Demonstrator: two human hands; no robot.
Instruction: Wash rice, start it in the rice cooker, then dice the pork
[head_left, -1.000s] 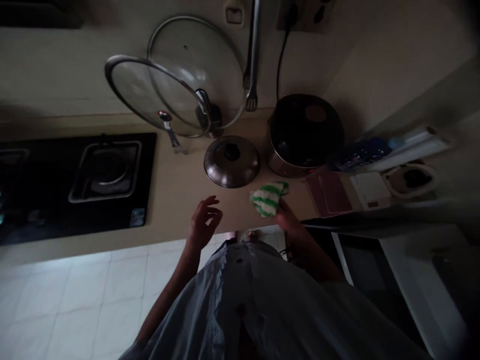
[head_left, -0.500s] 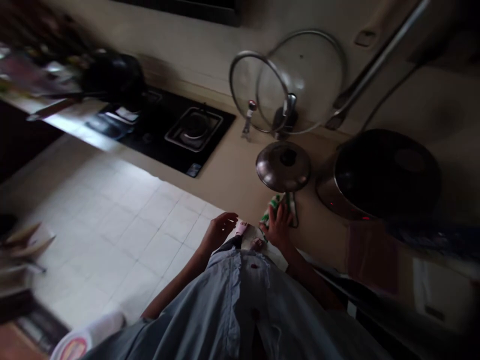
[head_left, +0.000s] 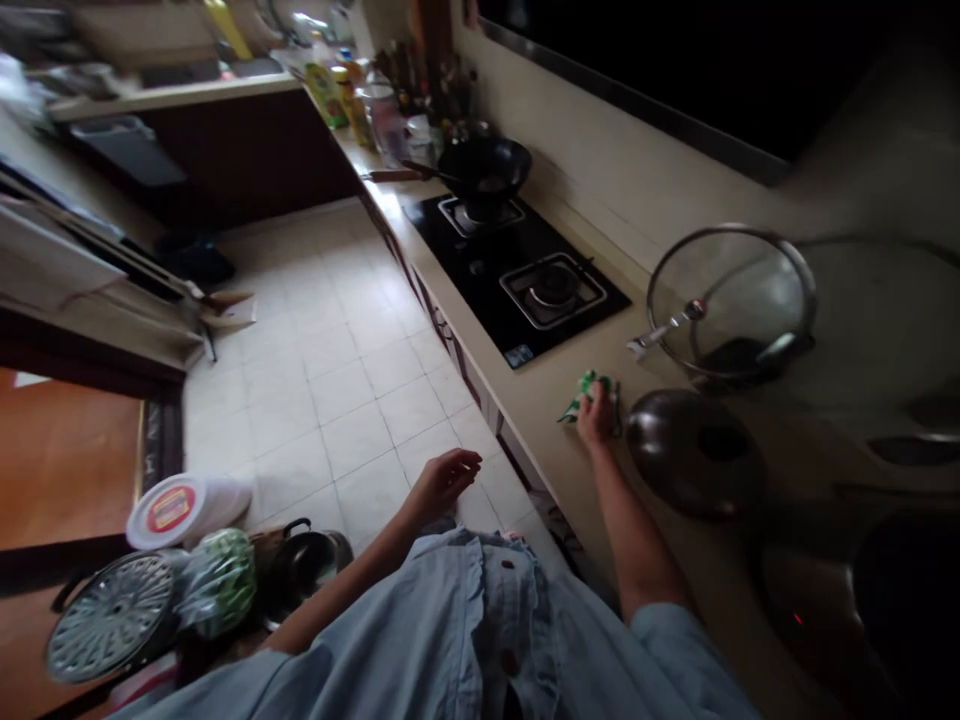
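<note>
My right hand presses a green and white cloth onto the beige countertop, its fingers closed over it. A dark edge shows beside the cloth, too unclear to name. Just right of that hand lies a round metal lid with a black knob. My left hand hangs in the air in front of my body, above the floor. Its fingers are loosely bent and apart, with nothing in them.
Beyond the cloth is a black gas stove carrying a wok. A glass lid leans at the wall. A dark cooker stands near right. At lower left are a white tub, bagged greens and a pot.
My view has swung left toward the stove and the far counter. My right hand has carried the cloth from in front of the metal lid to its stove side. My left hand stays raised and holds nothing.
</note>
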